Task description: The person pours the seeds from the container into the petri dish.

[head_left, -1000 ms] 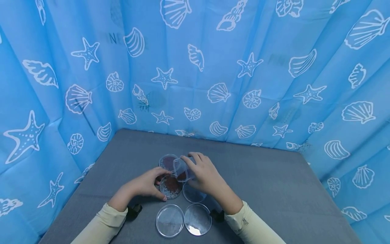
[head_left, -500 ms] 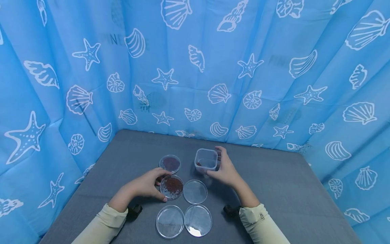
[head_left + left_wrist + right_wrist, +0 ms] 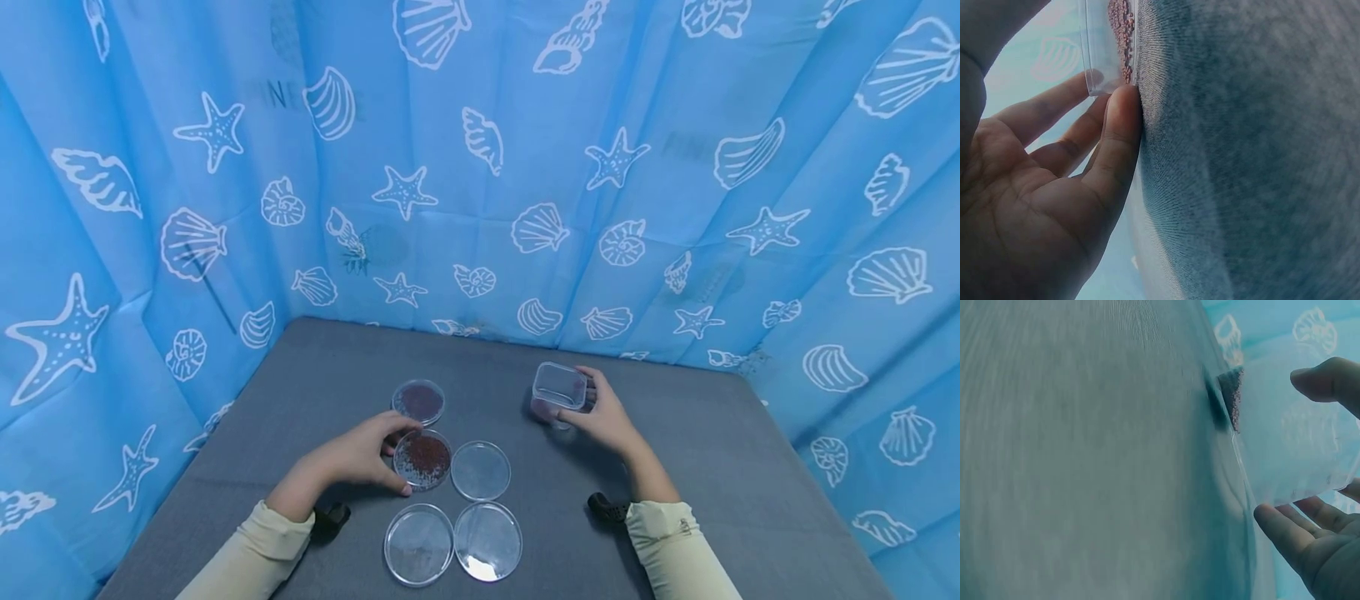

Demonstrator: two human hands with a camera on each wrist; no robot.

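My left hand [image 3: 358, 454] holds a round clear petri dish [image 3: 442, 477] by its left side, thumb at the near rim and fingers at the far rim. Reddish-brown granules lie heaped in it; in the left wrist view the thumb presses the wall of the dish [image 3: 1092, 47]. Farther right, my right hand [image 3: 603, 417] grips a square clear plastic container [image 3: 558, 382] between thumb and fingers. Its mouth faces up, and a purplish tint shows low in it. The right wrist view shows dark granules [image 3: 1231, 400] gathered at one bottom corner of the container.
Behind the left hand's dish stands another petri dish [image 3: 418, 402] with purple-brown granules. Three bare clear dishes lie nearer: one on the right [image 3: 481, 472], two in front, a left dish [image 3: 418, 546] and a right dish [image 3: 488, 542]. A blue shell-print curtain [image 3: 480, 208] borders the grey table [image 3: 675, 467].
The right hand has carried the square container from above the granule dish to the far right, turning it from tipped to upright. The left hand keeps its place at the dish.
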